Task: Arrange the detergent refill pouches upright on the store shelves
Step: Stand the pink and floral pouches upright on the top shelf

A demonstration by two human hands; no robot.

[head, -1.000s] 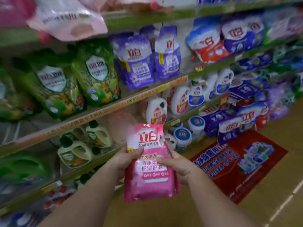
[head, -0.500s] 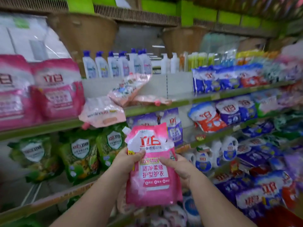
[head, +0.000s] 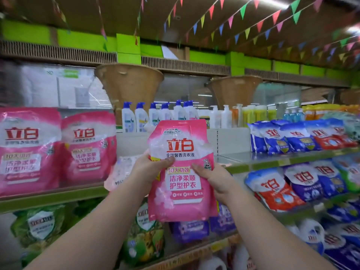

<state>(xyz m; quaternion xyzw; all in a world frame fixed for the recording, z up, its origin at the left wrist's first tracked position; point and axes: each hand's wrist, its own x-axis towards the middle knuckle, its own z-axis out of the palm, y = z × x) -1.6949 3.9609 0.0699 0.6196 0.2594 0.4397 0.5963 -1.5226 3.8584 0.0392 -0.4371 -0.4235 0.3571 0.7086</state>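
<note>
Pink pouch point(head: 182, 172) upright, apparently before shelf.

Two bare forearms run up from the bottom edge — no sleeves, cuffs or gloves on either. Behind the left hand point(head: 148, 168) the wrist carries no watch or band; behind the right hand point(head: 216, 179) likewise. No rings show — fingernails short and plain.

Bright overhead strip lights point(head: 272, 2) (top right), glare on pouches, blurred, bowed edges

"立白" on pink pouch point(head: 182, 172)
</note>
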